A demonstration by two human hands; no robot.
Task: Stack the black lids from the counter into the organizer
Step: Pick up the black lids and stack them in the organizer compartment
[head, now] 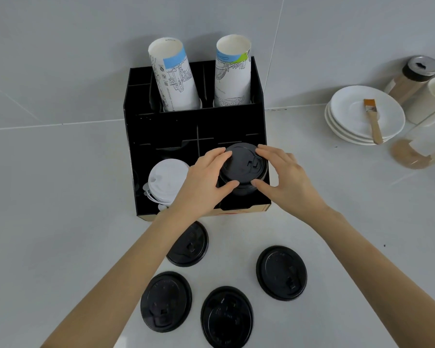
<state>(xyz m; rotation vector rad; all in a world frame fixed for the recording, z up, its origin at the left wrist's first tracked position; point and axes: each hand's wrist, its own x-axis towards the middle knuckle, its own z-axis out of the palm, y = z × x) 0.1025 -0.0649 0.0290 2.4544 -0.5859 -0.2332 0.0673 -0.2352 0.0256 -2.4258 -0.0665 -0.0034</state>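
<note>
A black organizer (161, 126) stands on the counter against the wall. In its front right compartment sits a stack of black lids (242, 167). My left hand (206, 177) and my right hand (284, 177) both grip the top of that stack from either side, thumbs at the front and fingers at the back. Several loose black lids lie on the counter below the organizer: one partly under my left forearm (190, 247), one at the right (281, 272), one at the lower left (166, 301) and one at the bottom (227, 317).
White lids (165, 180) fill the front left compartment. Two stacks of paper cups (173, 76) (232, 71) stand in the back compartments. At the right are stacked white saucers (349, 114) with a brush (373, 121), a shaker jar (412, 76) and a lying glass jar (422, 146).
</note>
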